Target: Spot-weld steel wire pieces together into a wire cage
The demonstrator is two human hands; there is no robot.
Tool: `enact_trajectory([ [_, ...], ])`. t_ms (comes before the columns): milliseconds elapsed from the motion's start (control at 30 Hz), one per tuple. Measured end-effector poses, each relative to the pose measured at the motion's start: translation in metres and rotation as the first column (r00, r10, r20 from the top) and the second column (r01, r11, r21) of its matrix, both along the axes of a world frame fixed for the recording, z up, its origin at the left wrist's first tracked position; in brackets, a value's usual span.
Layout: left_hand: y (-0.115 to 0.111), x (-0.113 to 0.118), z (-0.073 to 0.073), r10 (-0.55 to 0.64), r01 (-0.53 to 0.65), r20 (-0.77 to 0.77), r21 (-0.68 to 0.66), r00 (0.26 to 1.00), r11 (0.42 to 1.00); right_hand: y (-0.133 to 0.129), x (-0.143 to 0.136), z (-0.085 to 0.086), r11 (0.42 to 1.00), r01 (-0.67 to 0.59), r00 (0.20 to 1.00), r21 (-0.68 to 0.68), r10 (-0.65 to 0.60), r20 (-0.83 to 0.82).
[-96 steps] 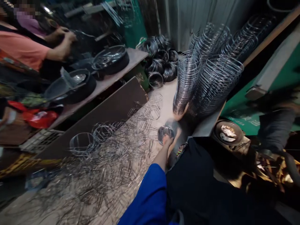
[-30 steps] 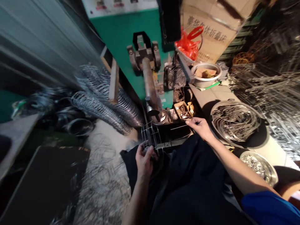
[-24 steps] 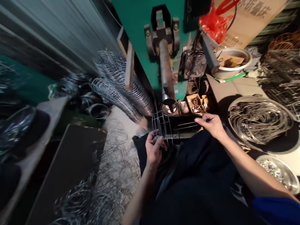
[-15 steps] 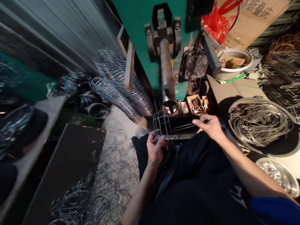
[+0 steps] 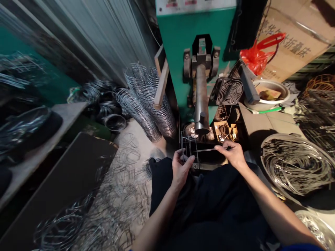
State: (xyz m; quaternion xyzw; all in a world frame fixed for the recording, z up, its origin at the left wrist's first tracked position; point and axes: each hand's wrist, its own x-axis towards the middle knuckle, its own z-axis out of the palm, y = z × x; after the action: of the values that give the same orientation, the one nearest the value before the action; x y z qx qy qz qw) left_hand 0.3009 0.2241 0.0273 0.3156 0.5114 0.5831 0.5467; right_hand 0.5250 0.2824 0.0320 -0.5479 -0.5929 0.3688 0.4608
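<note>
My left hand grips a small wire cage made of rings and straight rods, held just under the tip of the steel arm of a green welding machine. My right hand pinches thin straight wire rods that run left into the cage. Both hands hover over my dark apron.
Leaning stacks of wire rings stand left of the machine. Loose bent wires litter the board at left. A round basin of coiled wire sits at right, with a small fan, a white bowl and a red bag behind.
My view swung from the left bench to the welding machine. My left hand brought the wire cage up under the steel arm, and my right hand moved in with rods toward it.
</note>
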Motion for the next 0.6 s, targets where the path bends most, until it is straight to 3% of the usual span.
enact_trajectory([
  [600,0.022,0.008,0.000,0.018,-0.019,0.042,0.020,0.999,1.000,0.026,0.003,0.010,1.000,0.016,0.998,0.011,-0.017,0.057],
])
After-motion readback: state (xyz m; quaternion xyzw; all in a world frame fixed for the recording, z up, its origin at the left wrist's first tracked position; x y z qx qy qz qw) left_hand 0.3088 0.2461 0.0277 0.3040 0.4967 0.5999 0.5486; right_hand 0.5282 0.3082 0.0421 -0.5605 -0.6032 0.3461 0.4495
